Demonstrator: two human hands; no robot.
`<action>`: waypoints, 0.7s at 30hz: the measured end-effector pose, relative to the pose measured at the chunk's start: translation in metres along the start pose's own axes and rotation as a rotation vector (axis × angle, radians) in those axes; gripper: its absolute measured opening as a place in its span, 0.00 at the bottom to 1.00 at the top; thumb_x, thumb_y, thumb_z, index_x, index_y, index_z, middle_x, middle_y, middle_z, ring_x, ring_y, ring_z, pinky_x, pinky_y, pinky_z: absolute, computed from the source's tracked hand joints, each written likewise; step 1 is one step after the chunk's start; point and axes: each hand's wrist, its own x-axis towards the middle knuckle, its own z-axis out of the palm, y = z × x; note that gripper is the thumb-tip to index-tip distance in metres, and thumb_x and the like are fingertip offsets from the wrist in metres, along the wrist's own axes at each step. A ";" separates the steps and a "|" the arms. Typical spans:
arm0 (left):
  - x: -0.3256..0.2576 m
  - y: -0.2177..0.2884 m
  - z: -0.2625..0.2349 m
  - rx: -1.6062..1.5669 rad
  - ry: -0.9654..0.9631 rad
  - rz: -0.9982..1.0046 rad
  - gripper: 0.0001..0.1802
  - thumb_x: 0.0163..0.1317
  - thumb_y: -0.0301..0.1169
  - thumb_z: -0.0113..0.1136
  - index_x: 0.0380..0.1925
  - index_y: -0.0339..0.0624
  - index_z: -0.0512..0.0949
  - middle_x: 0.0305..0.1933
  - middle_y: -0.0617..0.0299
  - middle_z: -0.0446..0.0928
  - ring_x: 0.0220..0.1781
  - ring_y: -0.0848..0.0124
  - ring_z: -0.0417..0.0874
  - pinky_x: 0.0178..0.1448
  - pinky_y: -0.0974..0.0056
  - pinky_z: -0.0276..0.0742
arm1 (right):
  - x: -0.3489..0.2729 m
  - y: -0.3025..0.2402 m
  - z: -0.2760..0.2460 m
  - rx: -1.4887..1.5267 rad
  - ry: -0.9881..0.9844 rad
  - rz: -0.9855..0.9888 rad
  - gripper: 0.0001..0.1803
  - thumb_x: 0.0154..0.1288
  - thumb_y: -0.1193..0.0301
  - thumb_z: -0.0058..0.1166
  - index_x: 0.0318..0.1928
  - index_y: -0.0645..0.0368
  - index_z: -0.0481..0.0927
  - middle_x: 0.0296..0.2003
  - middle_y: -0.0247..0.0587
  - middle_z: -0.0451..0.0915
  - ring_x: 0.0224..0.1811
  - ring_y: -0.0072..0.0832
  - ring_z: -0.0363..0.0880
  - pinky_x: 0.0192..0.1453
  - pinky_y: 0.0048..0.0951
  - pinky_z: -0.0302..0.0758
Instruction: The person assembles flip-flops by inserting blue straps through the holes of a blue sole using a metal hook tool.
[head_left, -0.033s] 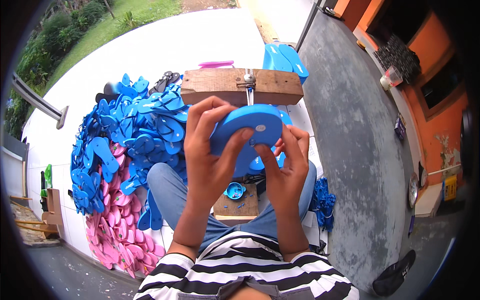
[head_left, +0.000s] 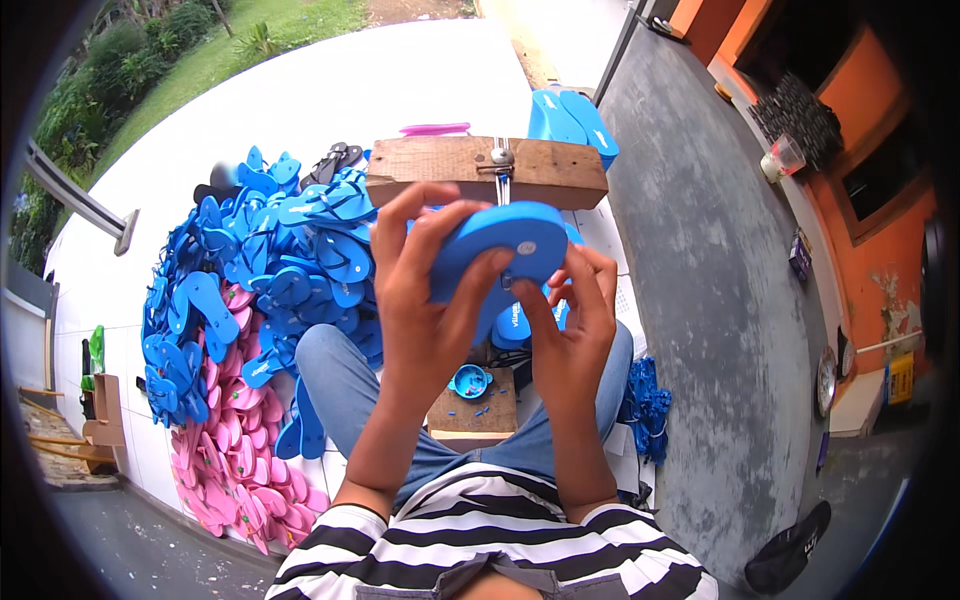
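Up in front of me is a blue flip-flop sole (head_left: 512,225), its rounded end towards the wooden beam, with a small round white mark on its face. My left hand (head_left: 420,270) grips its left side, thumb on the face and fingers behind. My right hand (head_left: 568,325) pinches the lower right edge; its thumb presses beside a small round blue spot on the sole. The fingers behind the sole are partly hidden. Just beyond it, a wooden beam (head_left: 420,170) carries metal rods held by a bolt (head_left: 501,156).
Piled blue flip-flops (head_left: 285,235) and pink flip-flops (head_left: 240,440) lie to my left. Between my legs a small blue cup (head_left: 469,380) sits on a wooden board (head_left: 500,408). Blue straps (head_left: 648,405) lie by my right knee. More blue soles (head_left: 575,120) stand behind the beam.
The sole has tilted and shifted slightly right, showing its face more narrowly. Both hands moved a little with it, keeping their hold.
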 end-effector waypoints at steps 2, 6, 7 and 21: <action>0.011 -0.014 0.010 0.379 0.091 0.174 0.18 0.61 0.38 0.68 0.49 0.44 0.79 0.62 0.55 0.72 0.67 0.52 0.68 0.72 0.45 0.54 | 0.016 0.006 0.013 -0.070 0.068 -0.022 0.29 0.58 0.68 0.72 0.59 0.60 0.77 0.41 0.32 0.68 0.38 0.18 0.68 0.37 0.20 0.69; 0.038 -0.043 0.032 0.452 0.166 0.169 0.22 0.63 0.44 0.66 0.54 0.51 0.78 0.67 0.61 0.70 0.77 0.52 0.58 0.76 0.36 0.31 | 0.048 0.024 0.033 -0.035 0.245 -0.022 0.24 0.56 0.64 0.73 0.48 0.57 0.75 0.35 0.31 0.68 0.34 0.19 0.67 0.37 0.22 0.69; 0.038 -0.045 0.031 0.443 0.140 0.175 0.22 0.63 0.44 0.65 0.56 0.52 0.78 0.67 0.61 0.71 0.77 0.54 0.58 0.76 0.35 0.30 | 0.051 0.024 0.034 -0.040 0.227 -0.056 0.23 0.58 0.65 0.72 0.49 0.58 0.75 0.36 0.33 0.68 0.35 0.21 0.68 0.38 0.24 0.69; 0.060 -0.046 0.007 0.298 -0.152 0.474 0.24 0.67 0.33 0.59 0.64 0.53 0.74 0.62 0.55 0.77 0.65 0.54 0.76 0.66 0.49 0.69 | -0.058 0.285 -0.003 -1.031 -0.126 0.558 0.51 0.53 0.48 0.67 0.71 0.60 0.61 0.59 0.59 0.70 0.64 0.55 0.65 0.65 0.57 0.63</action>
